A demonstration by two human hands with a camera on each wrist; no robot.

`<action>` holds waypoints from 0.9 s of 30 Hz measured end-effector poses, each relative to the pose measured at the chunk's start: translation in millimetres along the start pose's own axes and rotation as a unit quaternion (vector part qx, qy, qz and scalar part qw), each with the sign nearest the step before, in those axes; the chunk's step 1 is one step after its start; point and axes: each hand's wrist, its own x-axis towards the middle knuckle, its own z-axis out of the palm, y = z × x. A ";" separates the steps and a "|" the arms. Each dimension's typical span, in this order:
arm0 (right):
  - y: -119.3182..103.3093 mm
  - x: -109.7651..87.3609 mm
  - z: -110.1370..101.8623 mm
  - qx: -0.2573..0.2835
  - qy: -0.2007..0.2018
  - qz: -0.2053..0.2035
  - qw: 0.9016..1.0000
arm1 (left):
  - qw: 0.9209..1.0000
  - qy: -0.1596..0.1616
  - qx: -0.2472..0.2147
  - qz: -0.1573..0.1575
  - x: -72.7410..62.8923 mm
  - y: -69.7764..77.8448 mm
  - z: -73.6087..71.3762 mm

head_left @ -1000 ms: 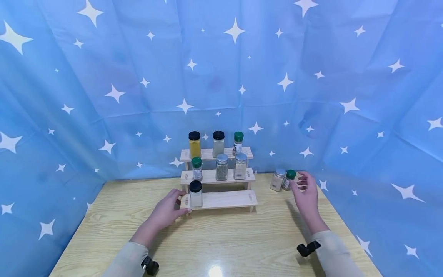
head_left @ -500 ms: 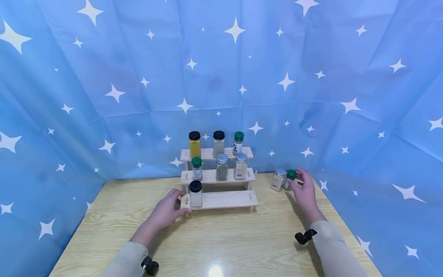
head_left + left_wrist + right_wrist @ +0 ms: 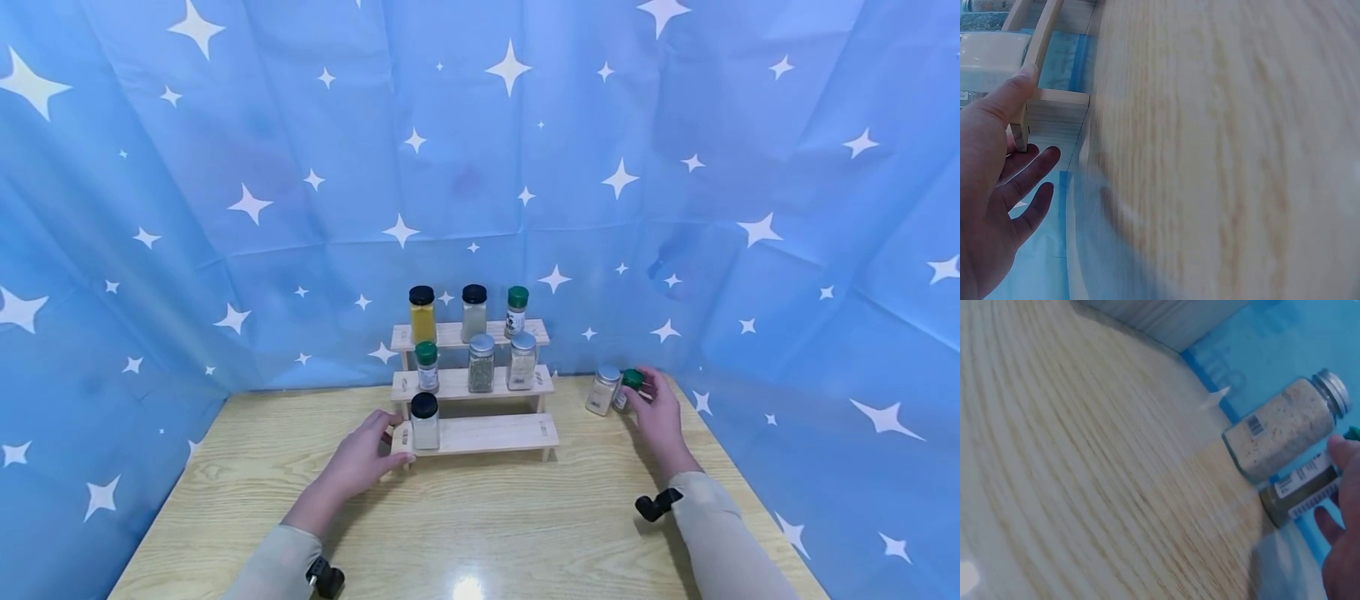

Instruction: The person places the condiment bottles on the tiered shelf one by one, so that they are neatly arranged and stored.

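Observation:
My left hand [image 3: 360,454] holds the left end of the bottom step of a three-step wooden spice rack [image 3: 495,432]. In the left wrist view the thumb lies along the step's edge, the index finger is behind its end, and the other fingers spread loosely. A black-lidded jar [image 3: 425,423] of pale powder stands on that step beside the hand. At the right, my right hand [image 3: 660,417] pinches a small green-lidded spice jar [image 3: 1304,487] near its cap, thumb in front. Close against that jar stands a silver-lidded spice jar [image 3: 1285,428] with pale contents.
On the top step are a yellow-filled jar [image 3: 422,317], a black-lidded pale jar [image 3: 474,315] and a green-lidded jar [image 3: 516,312]. The middle step bears a green-lidded jar [image 3: 427,367] and two silver-lidded ones. A star-patterned blue curtain [image 3: 480,183] borders the wooden table [image 3: 480,517].
My right hand has moved slightly left and closed its thumb and fingers on the green-lidded spice jar. The left hand and the rack have stayed put.

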 end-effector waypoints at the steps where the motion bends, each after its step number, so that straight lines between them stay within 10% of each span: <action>1: -0.5 -1.2 0.2 0.003 0.004 0.005 1.000 | 1.000 -0.001 0.000 0.000 0.0 -0.2 0.3; 15: -33.0 -33.6 -0.1 0.035 0.076 -0.041 0.996 | 1.000 -0.001 -0.002 0.006 1.7 -4.1 2.1; 27: -70.3 -54.9 8.3 0.049 0.042 -0.055 0.996 | 1.000 0.000 -0.003 0.000 0.7 -1.8 0.7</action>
